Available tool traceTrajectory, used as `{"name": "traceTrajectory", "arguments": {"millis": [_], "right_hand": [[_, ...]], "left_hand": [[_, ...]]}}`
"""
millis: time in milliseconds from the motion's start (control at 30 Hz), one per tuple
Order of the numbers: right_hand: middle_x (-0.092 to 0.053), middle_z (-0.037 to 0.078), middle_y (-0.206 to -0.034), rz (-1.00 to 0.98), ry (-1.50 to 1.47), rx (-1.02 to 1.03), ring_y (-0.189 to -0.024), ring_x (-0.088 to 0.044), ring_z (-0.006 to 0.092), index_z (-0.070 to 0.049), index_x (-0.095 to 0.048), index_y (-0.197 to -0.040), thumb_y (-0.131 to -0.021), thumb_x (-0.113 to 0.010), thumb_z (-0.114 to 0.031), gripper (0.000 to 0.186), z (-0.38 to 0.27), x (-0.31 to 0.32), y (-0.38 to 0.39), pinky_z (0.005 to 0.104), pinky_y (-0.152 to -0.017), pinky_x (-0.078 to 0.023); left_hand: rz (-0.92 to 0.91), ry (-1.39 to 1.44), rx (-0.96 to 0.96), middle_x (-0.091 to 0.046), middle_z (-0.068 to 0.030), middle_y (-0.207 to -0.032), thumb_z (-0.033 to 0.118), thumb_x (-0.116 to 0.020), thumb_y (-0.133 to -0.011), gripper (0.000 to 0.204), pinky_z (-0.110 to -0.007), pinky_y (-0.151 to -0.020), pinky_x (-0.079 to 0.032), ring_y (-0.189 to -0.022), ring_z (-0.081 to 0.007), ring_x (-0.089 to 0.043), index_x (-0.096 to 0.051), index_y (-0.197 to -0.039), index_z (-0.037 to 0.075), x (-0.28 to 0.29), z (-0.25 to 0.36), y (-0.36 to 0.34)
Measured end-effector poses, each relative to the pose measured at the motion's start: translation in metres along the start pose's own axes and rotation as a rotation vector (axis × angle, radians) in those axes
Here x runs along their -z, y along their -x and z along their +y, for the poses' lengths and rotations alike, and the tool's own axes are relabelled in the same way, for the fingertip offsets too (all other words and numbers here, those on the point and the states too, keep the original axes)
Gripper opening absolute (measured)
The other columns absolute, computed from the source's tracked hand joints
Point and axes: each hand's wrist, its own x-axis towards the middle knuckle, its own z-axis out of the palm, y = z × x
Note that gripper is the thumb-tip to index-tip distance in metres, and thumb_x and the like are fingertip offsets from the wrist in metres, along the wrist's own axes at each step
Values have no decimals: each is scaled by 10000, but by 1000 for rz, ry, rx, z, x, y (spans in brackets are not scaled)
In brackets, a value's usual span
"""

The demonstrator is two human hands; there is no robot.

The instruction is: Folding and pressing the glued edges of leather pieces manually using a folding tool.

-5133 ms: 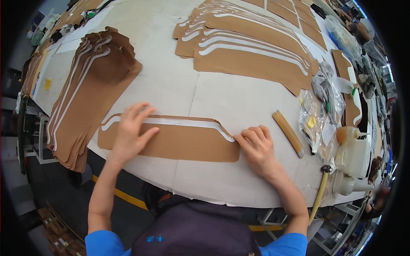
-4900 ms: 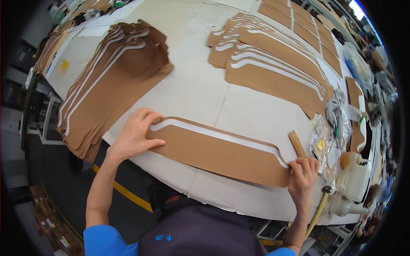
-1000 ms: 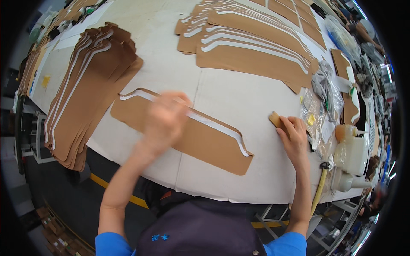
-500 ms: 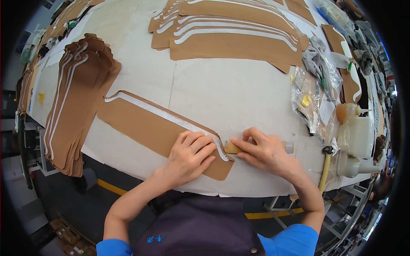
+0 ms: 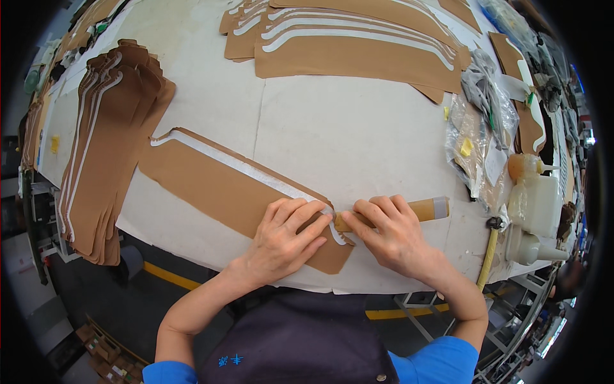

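A long brown leather-like panel [image 5: 211, 185] lies slantwise on the table in front of me, with a white strip [image 5: 243, 170] running along its far edge. My left hand [image 5: 284, 233] presses down on the panel's right part, fingers spread over the strip, thumb toward the right end. My right hand [image 5: 390, 233] grips a flat tan stick [image 5: 425, 210] with a grey band near its outer end. The stick's inner tip touches the panel's notched edge, close to my left fingertips. Part of the stick is hidden under my right fingers.
A fanned stack of brown panels [image 5: 118, 160] lies at the left. More panels with white strips [image 5: 358, 61] overlap at the far side. To the right are clear plastic bags [image 5: 473, 144], a whitish plastic bottle [image 5: 536, 201] and a yellow-handled tool [image 5: 488, 256].
My right hand has shifted its hold, and more of the stick shows beyond it, now tilted. The stick's tip has moved left against the panel edge. My left hand stays pressed down.
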Motion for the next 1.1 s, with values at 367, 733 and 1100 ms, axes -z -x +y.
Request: {"name": "traceTrajectory", "arguments": {"millis": [367, 733, 1100], "right_hand": [[-613, 102, -1112, 22, 4, 37, -947, -589, 247, 26, -700, -1196, -778, -706, -101, 437, -1, -3, -1, 374, -746, -453], [-596, 93, -1124, 1, -14, 164, -919, -549, 238, 15, -710, -1167, -809, -687, -133, 388, 22, -3, -15, 366, -748, -421], [-592, 97, -1124, -25, -55, 213, -915, -554, 232, 30, -701, -1176, -805, -691, -112, 398, 29, -3, -18, 369, -757, -425]], "left_hand": [[-21, 5, 1, -634, -102, -1362, 162, -829, -817, 503, -459, -994, -466, -1179, -288, -581, -701, -1287, 37, -1, 3, 6], [4, -65, 8, -645, -98, -1355, 179, -841, -797, 530, -465, -1020, -466, -1190, -283, -591, -710, -1288, 30, -4, 7, 7], [11, -90, 26, -660, -89, -1329, 182, -854, -775, 531, -462, -1026, -469, -1178, -275, -600, -720, -1268, 34, -4, 10, 8]]}}
